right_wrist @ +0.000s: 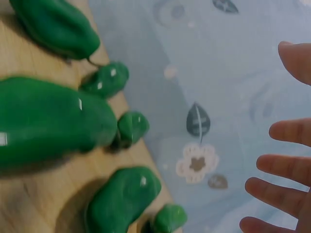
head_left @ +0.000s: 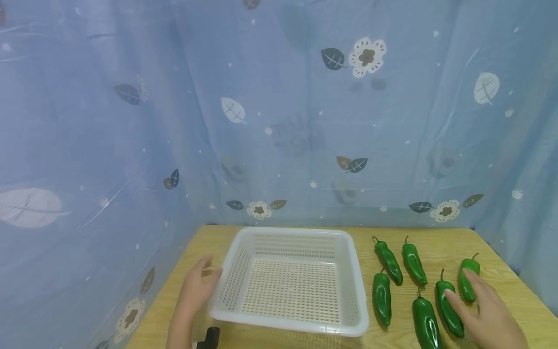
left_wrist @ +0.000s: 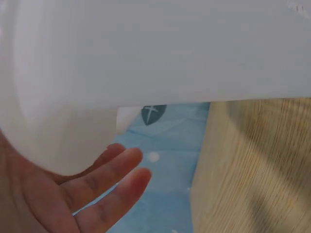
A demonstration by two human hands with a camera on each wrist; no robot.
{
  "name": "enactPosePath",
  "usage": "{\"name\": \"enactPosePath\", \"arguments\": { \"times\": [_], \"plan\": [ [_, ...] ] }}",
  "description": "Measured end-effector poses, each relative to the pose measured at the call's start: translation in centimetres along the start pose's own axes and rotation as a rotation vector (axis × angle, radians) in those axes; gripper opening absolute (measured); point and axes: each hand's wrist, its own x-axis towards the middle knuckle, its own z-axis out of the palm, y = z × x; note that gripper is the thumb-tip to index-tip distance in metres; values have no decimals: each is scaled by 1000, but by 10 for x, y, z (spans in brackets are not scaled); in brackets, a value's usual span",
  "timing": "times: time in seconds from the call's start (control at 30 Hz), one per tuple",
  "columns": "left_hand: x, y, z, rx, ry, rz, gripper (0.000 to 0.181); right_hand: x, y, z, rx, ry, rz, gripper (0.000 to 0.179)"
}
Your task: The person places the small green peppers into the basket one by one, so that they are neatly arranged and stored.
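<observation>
A white plastic basket [head_left: 289, 291] with a slotted bottom stands on the wooden table. My left hand [head_left: 196, 288] is beside its left rim, thumb near the edge and fingers loosely bent. In the left wrist view the basket's smooth wall [left_wrist: 146, 53] fills the top, with the fingers [left_wrist: 112, 170] extended beside its corner. Over the rightmost green peppers hovers my right hand [head_left: 494, 312], its fingers spread and holding nothing. Closest to it are one green pepper [head_left: 449, 310] by the thumb and another green pepper [head_left: 467, 281] partly behind the fingers.
Several more green peppers lie right of the basket, among them a far pepper [head_left: 413, 264] and a front pepper [head_left: 426, 324]. A small black object [head_left: 212, 337] sits by my left forearm. Blue patterned curtain [head_left: 305, 121] surrounds the table [head_left: 322, 342] at the back and sides.
</observation>
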Motion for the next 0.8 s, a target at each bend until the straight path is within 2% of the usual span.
{"name": "enactPosePath", "arguments": {
  "times": [0.23, 0.4, 0.63, 0.8],
  "plan": [
    [6, -4, 3, -47, -69, -31, 62, -7, 27, 5, -19, 77, 98, 84],
    [8, -6, 6, -50, -75, -39, 59, -10, 36, 5, 0, 68, 172, 84],
    [8, -13, 12, -123, -83, -61, 52, -13, 42, 7, -7, 75, 174, 82],
    [10, -12, 12, -164, -93, -44, 50, -14, 46, 8, -6, 53, 166, 83]
  ]
}}
